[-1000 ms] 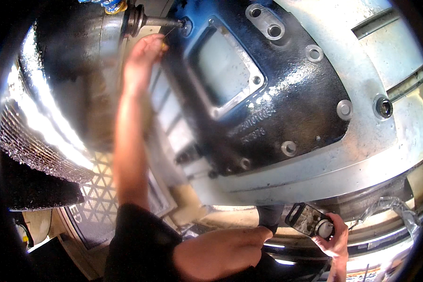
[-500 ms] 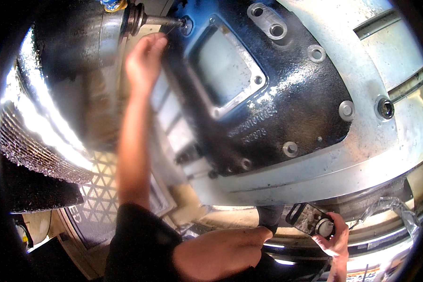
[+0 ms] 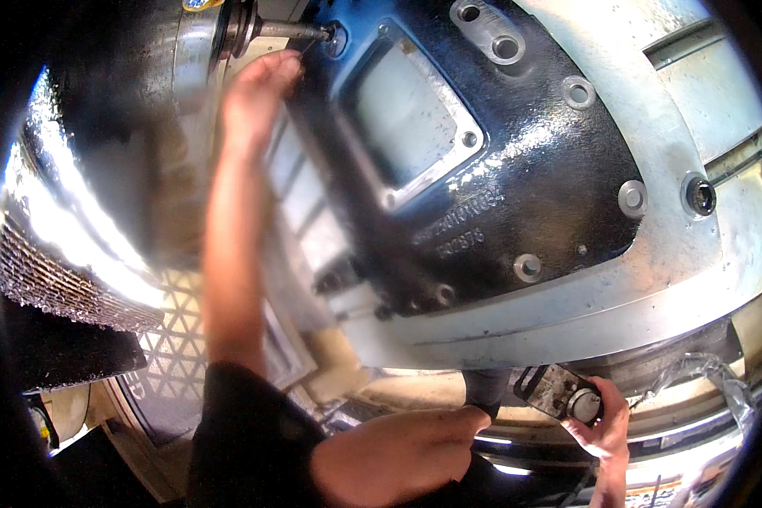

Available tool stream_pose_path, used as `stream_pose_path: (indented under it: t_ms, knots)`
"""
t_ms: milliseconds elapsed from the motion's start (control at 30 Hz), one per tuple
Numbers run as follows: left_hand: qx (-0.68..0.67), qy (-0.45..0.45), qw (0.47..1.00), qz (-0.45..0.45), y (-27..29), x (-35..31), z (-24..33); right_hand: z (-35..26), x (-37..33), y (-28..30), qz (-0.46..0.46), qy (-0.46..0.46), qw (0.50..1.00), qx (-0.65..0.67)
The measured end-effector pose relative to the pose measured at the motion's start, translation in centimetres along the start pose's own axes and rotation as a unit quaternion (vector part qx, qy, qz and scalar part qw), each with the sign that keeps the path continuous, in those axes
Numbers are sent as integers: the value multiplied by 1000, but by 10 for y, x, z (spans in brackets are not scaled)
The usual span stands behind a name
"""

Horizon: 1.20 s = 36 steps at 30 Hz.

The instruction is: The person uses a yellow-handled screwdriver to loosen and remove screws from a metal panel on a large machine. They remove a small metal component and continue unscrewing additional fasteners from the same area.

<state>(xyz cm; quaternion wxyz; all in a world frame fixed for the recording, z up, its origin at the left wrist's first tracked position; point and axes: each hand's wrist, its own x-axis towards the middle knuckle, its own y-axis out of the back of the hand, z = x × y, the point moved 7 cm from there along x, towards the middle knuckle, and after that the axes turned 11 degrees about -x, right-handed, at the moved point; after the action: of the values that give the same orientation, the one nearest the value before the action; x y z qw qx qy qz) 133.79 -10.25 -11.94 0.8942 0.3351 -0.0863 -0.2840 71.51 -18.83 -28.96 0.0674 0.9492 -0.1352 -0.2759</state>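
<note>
My left hand (image 3: pixel 261 89) is raised at the upper left with its fingers pinched together. A thin dark line shows beyond the fingertips, too small to name. Just above them a slim metal tool shaft (image 3: pixel 289 32) points at a round hole in a large black casting (image 3: pixel 516 182). A rectangular window with a bare metal rim (image 3: pixel 436 182) opens in the casting. Low on the right, my right hand (image 3: pixel 603 423) is wrapped round a handheld control box with a round dial (image 3: pixel 582 405).
The casting lies against a pale grey metal fixture (image 3: pixel 483 334) with slots and a round socket-headed bolt (image 3: pixel 699 196). At left stands a large dark machine body (image 3: pixel 140 110) above shiny metal chips (image 3: pixel 76 292). Clear plastic film (image 3: pixel 703 368) hangs at lower right.
The casting and fixture sit slightly further right in the view. My left hand has shifted a little up and left, still pinched near the tool. My right hand keeps hold of the control box.
</note>
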Motion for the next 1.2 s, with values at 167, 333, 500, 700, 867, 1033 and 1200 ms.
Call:
stream_pose_path:
  t_ms: [167,333,500,700,867,1033,1200]
  knots:
    - [-74,189,976,-72,2,12,-4,0,-1,2,5,-2,1000,-11]
    - [-79,161,981,-77,13,9,-7,-6,2,4,11,5,1000,-18]
    - [94,-29,995,-4,4,-15,8,-6,2,6,11,7,999,-30]
    - [367,-273,887,59,-9,-37,44,-5,1,7,11,4,999,-34]
    - [355,-218,907,64,-5,-30,40,-3,1,6,13,17,999,-34]
    - [256,-154,954,35,5,-14,28,-3,2,7,16,19,999,-28]
    - [396,-236,886,51,-11,-23,37,-3,1,7,21,17,999,-32]
